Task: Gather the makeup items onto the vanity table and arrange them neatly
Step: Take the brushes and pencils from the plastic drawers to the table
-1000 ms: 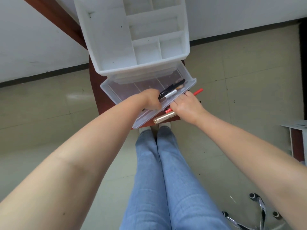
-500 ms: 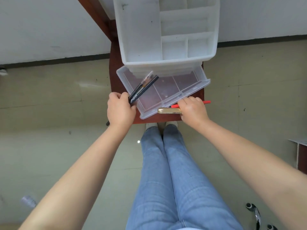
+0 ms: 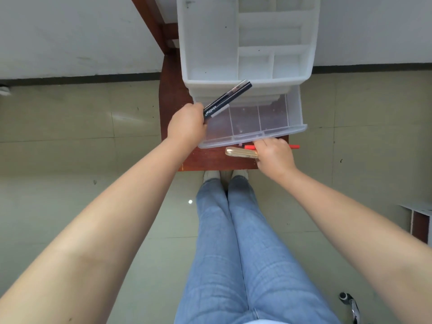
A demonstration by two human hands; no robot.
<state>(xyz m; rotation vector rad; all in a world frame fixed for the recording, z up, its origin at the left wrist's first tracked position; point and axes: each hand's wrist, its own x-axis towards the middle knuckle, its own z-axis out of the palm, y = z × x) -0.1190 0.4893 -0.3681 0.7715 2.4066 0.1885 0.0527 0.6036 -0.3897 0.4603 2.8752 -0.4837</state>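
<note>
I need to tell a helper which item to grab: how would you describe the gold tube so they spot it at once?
Find the white organizer on the small red-brown table. Before its open clear drawer, the right hand holds two items. The gold tube is thick and shiny; the red pencil beside it is thin.

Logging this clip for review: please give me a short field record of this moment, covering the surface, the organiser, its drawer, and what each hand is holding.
surface: small reddish-brown wooden table
organiser: white plastic compartmented box on the table
drawer: clear plastic divided drawer, pulled out; nothing visible inside
left hand: grips black slim makeup pens above the drawer's left end
right hand: grips a gold metallic tube and a red pencil at the drawer's front edge
floor: pale tiles
</note>
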